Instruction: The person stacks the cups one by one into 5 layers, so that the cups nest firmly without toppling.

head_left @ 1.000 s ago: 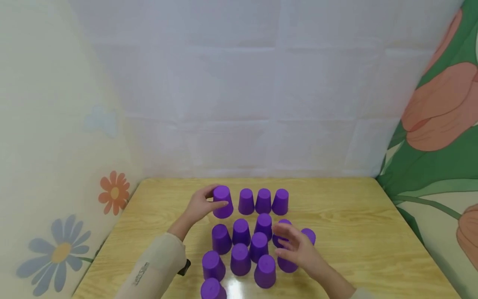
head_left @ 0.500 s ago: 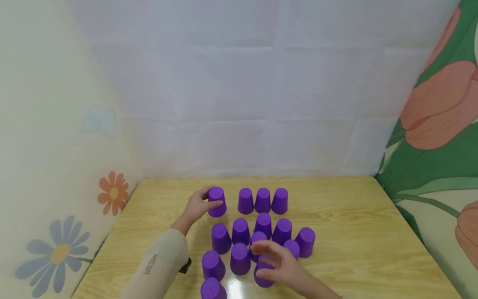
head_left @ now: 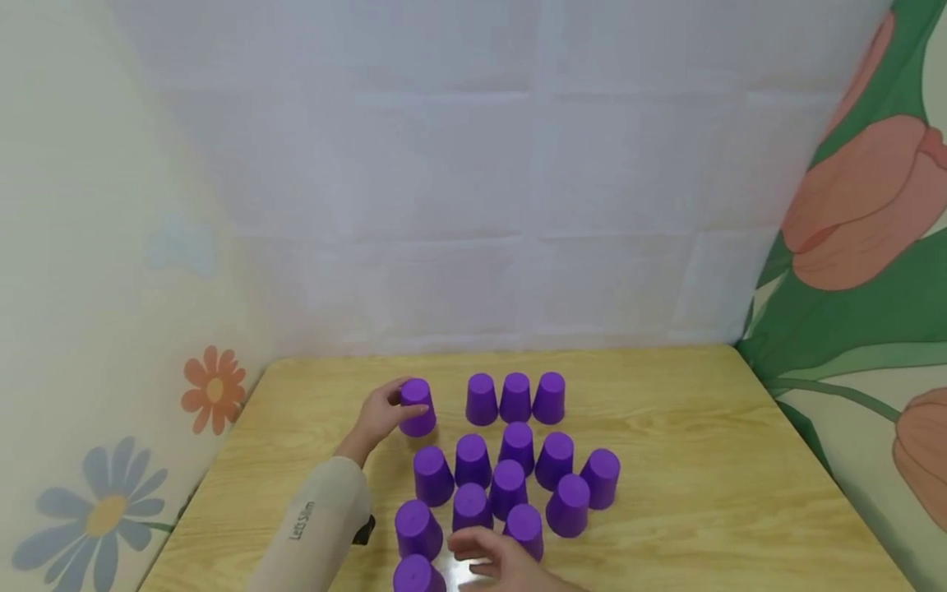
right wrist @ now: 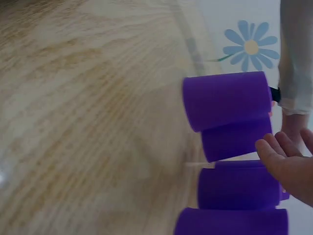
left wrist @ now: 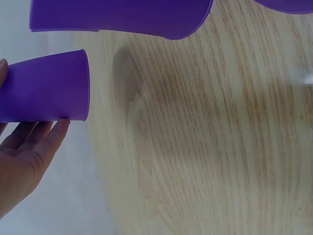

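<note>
At the back left of the table my left hand (head_left: 376,418) grips an upside-down purple plastic cup (head_left: 418,409), thumb on the near side. In the left wrist view that cup (left wrist: 46,88) looks lifted off the wood, its mouth facing the tabletop. My right hand (head_left: 503,563) hangs low in the head view with fingers parted and nothing in them. Just beyond it are two standing cups, the right one (head_left: 524,530) partly covered by the hand. The right wrist view has the fingers (right wrist: 271,154) beside several cups, such as a near one (right wrist: 227,100); contact cannot be told.
Three cups stand in a row at the back, the middle one (head_left: 515,399) among them. Several more upside-down cups are loosely grouped in front, out to the rightmost cup (head_left: 601,479). The wooden table (head_left: 695,460) meets a pale wall cloth (head_left: 459,271) behind.
My left hand has carried its cup leftward, away from the back row. The right hand has swept from the right-hand cups down and left, uncovering those cups.
</note>
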Available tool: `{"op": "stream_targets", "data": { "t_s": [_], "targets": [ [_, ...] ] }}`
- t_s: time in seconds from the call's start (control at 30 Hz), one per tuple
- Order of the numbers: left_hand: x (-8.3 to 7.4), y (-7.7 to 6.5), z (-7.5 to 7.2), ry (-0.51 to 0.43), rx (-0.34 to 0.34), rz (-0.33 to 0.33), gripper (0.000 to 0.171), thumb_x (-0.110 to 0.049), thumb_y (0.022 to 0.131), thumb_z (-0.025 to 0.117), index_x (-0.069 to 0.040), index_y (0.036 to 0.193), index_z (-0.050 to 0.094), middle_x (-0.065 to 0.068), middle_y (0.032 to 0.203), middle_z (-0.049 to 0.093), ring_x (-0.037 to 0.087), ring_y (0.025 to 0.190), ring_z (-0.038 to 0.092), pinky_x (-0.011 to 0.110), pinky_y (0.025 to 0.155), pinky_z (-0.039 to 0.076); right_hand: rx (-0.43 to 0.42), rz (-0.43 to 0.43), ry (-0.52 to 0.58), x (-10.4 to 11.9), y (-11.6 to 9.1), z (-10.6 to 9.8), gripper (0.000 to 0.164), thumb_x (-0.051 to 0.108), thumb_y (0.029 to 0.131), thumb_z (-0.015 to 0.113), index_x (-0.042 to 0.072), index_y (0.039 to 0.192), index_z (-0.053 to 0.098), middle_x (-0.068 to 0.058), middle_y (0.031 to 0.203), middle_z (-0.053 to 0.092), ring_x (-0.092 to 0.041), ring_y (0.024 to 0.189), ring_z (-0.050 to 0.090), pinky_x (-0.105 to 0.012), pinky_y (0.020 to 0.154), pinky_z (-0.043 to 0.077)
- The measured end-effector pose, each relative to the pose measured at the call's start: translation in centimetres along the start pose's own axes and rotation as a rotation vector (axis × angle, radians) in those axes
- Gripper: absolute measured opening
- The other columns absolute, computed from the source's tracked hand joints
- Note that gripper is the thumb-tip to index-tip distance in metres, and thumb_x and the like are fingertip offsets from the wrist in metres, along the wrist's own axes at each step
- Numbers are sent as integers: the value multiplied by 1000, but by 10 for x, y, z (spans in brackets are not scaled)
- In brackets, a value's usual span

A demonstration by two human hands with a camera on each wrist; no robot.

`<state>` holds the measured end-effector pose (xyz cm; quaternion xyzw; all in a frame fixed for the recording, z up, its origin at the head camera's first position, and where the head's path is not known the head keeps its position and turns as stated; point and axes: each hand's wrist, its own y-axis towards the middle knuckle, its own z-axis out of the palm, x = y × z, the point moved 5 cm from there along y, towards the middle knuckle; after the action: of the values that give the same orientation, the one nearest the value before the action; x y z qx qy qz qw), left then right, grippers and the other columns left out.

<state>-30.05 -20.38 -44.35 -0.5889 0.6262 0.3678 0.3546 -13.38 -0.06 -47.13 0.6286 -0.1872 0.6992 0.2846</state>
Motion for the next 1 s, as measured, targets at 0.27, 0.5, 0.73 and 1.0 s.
{"op": "stream_targets", "data": {
  "t_s": [0.27,0.5,0.73,1.0],
  "targets": [
    [5,1,1,-2,10,-39,55,-17,71,70,0,119,48,23,111,51,35,103,47,43,87,38,-12,-2,-18,-21,11,12,42,-5,80,54,-17,116,37,-32,116,41,-35,107,43,-36,88,39],
    [10,5,6,4,10,-48,54,-16,71,71,1,117,49,22,107,54,34,99,49,42,86,39,-40,4,-69,-35,20,19,40,-2,80,55,-14,116,40,-24,115,46,-21,104,47,-30,88,40],
    [14,8,10,-7,12,-45,54,-15,70,71,2,116,49,23,107,54,34,99,50,43,86,39,-114,80,-94,-45,28,20,42,1,78,58,-8,117,44,-7,112,50,-14,102,47,-25,85,40],
    [20,12,10,-4,-7,-80,55,-12,70,69,3,118,47,26,108,52,37,100,48,45,88,37,-143,-2,-201,-51,34,26,41,2,79,59,-8,116,45,-6,110,49,-10,99,48,-20,82,41]
  ]
}}
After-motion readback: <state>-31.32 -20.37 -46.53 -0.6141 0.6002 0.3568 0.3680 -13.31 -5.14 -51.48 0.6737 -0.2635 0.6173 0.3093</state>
